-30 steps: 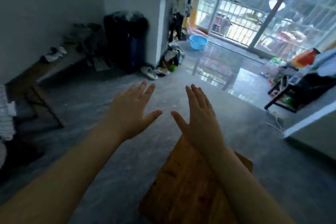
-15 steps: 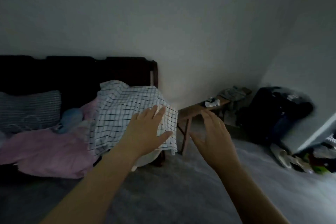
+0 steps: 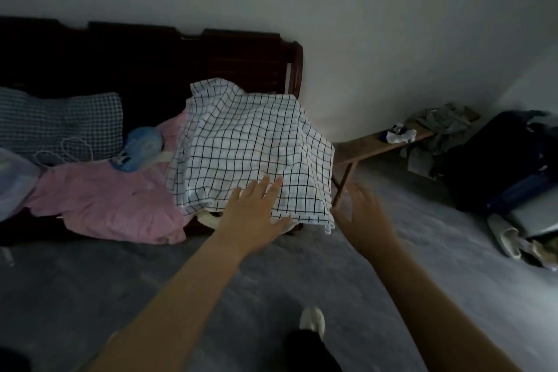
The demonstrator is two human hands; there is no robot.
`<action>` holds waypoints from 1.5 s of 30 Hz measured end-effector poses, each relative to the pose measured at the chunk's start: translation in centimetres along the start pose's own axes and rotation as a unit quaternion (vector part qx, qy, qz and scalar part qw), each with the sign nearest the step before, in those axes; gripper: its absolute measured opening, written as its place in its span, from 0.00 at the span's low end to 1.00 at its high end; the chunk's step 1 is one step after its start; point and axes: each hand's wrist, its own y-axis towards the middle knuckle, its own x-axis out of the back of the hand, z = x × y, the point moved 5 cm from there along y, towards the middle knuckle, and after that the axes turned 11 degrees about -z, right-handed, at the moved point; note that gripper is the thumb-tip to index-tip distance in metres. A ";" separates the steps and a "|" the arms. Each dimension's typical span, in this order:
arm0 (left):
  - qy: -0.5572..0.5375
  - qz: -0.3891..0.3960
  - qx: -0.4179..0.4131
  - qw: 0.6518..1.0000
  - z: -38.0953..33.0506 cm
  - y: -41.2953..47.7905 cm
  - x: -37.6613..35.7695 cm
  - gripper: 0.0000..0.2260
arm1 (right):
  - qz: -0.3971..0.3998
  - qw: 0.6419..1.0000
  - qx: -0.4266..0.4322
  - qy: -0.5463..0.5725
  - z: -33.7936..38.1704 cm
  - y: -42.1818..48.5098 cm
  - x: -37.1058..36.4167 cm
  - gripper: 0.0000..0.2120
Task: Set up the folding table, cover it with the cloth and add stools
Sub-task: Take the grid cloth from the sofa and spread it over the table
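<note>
A white cloth with a black grid pattern [image 3: 253, 145] lies draped over the right end of a dark wooden sofa [image 3: 145, 60]. My left hand [image 3: 256, 214] is stretched out flat, fingers apart, just in front of the cloth's lower edge. My right hand [image 3: 362, 217] is open too, held out to the right of the cloth's hanging corner, holding nothing. Neither the folding table nor any stools are in view.
A pink blanket [image 3: 105, 202], a blue soft item [image 3: 140, 148] and a checked pillow [image 3: 60, 124] lie on the sofa. A low wooden bench [image 3: 371, 148] with clothes stands by the wall at right. A dark suitcase [image 3: 507, 166] and slippers [image 3: 507, 238] sit far right. My foot [image 3: 312, 320] is on the grey floor.
The view swung left from the balcony door and a wooden board on the floor to the sofa. Both open hands have moved closer to the checked cloth.
</note>
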 end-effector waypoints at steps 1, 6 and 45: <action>-0.001 0.015 -0.001 1.000 -0.1 0.7 -1.4 0.36 | 0.014 1.000 -0.018 0.005 -1.1 0.8 -1.1 0.26; -0.001 0.081 -0.012 0.997 -1.1 6.0 -8.6 0.36 | 0.095 0.986 -0.132 0.039 -7.9 6.2 -7.4 0.24; -0.050 0.271 -0.116 0.954 -4.3 22.2 -32.0 0.40 | 0.093 0.756 -0.588 0.272 -23.7 15.3 -26.5 0.10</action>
